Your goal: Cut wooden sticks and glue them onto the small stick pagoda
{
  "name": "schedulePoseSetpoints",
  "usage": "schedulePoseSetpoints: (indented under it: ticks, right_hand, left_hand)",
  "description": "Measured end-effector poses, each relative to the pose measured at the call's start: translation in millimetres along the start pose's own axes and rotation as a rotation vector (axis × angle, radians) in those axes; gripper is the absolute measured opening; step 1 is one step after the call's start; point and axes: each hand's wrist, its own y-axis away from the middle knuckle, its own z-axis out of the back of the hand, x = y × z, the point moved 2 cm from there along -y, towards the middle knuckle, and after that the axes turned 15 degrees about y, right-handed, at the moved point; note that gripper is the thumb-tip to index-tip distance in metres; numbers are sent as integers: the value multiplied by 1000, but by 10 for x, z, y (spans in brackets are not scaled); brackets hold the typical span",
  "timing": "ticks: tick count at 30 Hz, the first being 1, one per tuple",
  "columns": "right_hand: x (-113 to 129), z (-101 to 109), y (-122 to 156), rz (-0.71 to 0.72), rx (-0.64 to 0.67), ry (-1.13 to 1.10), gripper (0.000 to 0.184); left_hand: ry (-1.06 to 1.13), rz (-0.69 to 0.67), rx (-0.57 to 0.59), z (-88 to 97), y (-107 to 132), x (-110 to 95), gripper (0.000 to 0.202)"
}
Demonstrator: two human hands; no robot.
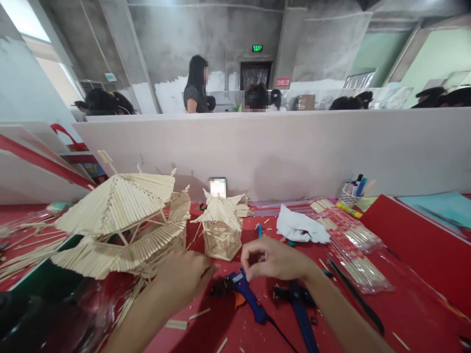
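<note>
My left hand (184,277) is at the lower right corner of a large pagoda-like model (121,225) made of thin wooden sticks; its fingers are curled and mostly turned away from me. My right hand (274,260) hovers over a blue glue gun (246,294) lying on the red table (405,314), fingers curled in a pinch; what they hold, if anything, is too small to see. A smaller stick pavilion (221,225) stands just behind both hands.
A second blue tool (300,306) lies right of the glue gun. Packs of wooden sticks (353,245), a crumpled white tissue (300,226) and a pen cup (351,193) sit at the right. A white partition (294,147) backs the table; people are beyond it.
</note>
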Motion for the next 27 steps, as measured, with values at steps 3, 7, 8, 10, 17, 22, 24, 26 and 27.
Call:
schedulePoseSetpoints:
  ticks: [3, 7, 8, 10, 17, 22, 24, 26, 27]
  right_hand:
    - [16, -92, -66, 41, -49, 76, 25]
    - [10, -191, -110, 63, -33, 80, 34]
    - [0, -203, -113, 70, -18, 57, 37]
    - [-32, -209, -116, 85, 23, -28, 40]
    - [-119, -145, -89, 185, 191, -226, 48]
    - [-112, -156, -55, 155, 335, -211, 48]
    - [-117, -168, -58, 150, 364, -211, 48]
    - [-131, -176, -67, 164, 360, -179, 49]
    - [-141, -179, -71, 177, 351, -162, 50]
  left_hand:
    - [-13, 16, -5, 28, 5, 82, 19]
    - [109, -125, 0, 82, 14, 42, 19]
    - [140, -153, -4, 96, 13, 21, 19]
    - [204, -199, -13, 121, 13, -18, 22]
    - [216, -386, 53, 145, 63, -41, 26]
    - [33, -604, 194, 81, 97, -118, 25]
    - [19, -651, 195, 56, 94, -157, 22]
    - [48, -643, 105, 58, 82, -183, 21]
    - [85, -623, 61, 66, 76, -190, 23]
